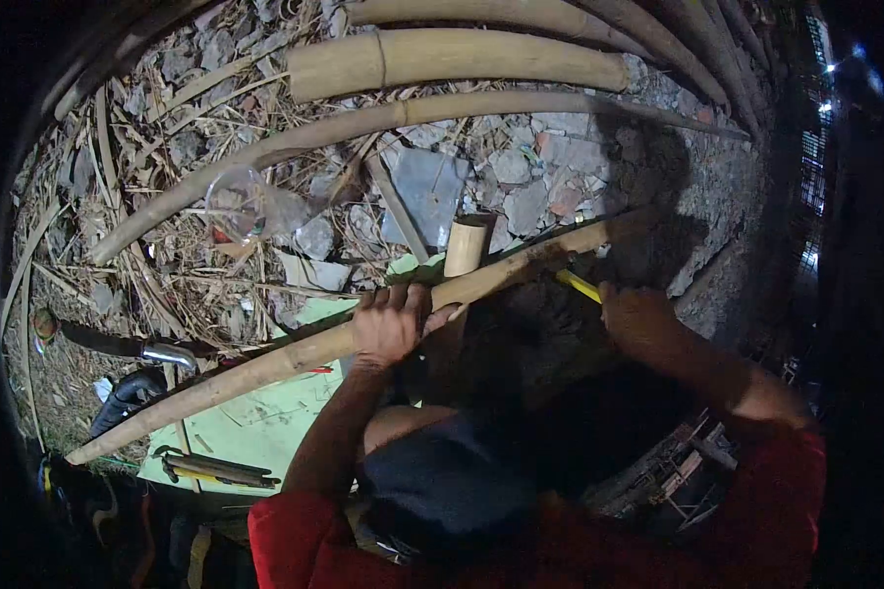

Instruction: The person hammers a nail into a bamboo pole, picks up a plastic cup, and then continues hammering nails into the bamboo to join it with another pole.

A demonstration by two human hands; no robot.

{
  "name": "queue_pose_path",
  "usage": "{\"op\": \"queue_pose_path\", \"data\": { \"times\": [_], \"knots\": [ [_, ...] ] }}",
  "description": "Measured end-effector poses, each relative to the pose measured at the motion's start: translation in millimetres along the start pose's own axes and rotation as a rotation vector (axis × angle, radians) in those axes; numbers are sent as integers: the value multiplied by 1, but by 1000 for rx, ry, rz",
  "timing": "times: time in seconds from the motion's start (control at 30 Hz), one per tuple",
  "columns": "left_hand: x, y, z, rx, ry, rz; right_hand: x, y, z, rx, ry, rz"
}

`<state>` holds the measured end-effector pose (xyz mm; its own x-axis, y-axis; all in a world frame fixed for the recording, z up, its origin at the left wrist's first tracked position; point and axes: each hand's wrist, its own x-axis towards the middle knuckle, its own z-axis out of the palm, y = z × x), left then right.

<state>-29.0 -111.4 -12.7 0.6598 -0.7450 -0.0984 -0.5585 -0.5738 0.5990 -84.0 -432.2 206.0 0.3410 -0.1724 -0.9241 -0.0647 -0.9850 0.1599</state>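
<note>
A long bamboo pole (265, 371) lies slantwise across my front, from lower left to upper right. My left hand (391, 324) is wrapped over its middle, gripping it from above. A short cut bamboo stump (467, 247) stands just behind the pole, and the pole passes in front of it. My right hand (640, 316) is closed around a yellow-handled tool (580, 285), held close under the pole's right part. The tool's working end is lost in shadow, so its kind cannot be made out.
A pale green sheet (246, 424) lies below the pole, bearing a dark and yellow tool (218, 471). A knife (103, 340) and a black rounded object (128, 398) are at left. Behind are a clear plastic cup (236, 204), rubble, a flat grey slab (427, 191) and thick bamboo (462, 61).
</note>
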Motion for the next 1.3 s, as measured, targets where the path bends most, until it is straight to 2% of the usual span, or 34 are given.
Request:
{"op": "queue_pose_path", "data": {
  "times": [0.03, 0.23, 0.33, 0.47, 0.53, 0.63, 0.7, 0.77, 0.83, 0.9, 1.03, 1.13, 1.23, 1.3],
  "knots": [
    [-2, 0, 4, -16, -10, -3, -2, 1, 0, -63, 55, -43],
    [0, -2, 6, -32, -32, -16, -18, -23, -12, -91, 39, 254],
    [-1, -2, 10, -41, -2, -48, -26, -4, -12, -147, 104, 103],
    [7, 3, 3, -99, 36, -122, 5, 34, -8, -158, -32, 23],
    [14, 9, -8, -69, 37, -116, 12, 38, -18, -139, -95, 17],
    [16, 13, -12, -65, -4, -129, 12, 40, 0, -71, -73, 125],
    [10, 14, -5, -59, 40, -150, 6, 44, 15, -120, -50, 65],
    [-7, 5, 7, 16, -104, -125, -15, 27, 16, -138, 7, 85],
    [6, 1, 3, -56, 104, -97, -31, 4, 11, -134, 76, 173],
    [6, -2, -7, -86, -155, -39, -31, 3, 8, -98, 91, 224],
    [7, -6, -12, -109, -193, -100, -22, -4, 17, 65, 251, 205],
    [6, -5, -9, -24, -217, -91, -11, -2, 9, -65, 26, 247],
    [6, 2, -10, 18, -64, -80, -15, 21, 31, -101, 326, -69],
    [8, 3, -12, -58, -136, -126, -12, 32, 41, -40, 401, -133]
  ]
}}
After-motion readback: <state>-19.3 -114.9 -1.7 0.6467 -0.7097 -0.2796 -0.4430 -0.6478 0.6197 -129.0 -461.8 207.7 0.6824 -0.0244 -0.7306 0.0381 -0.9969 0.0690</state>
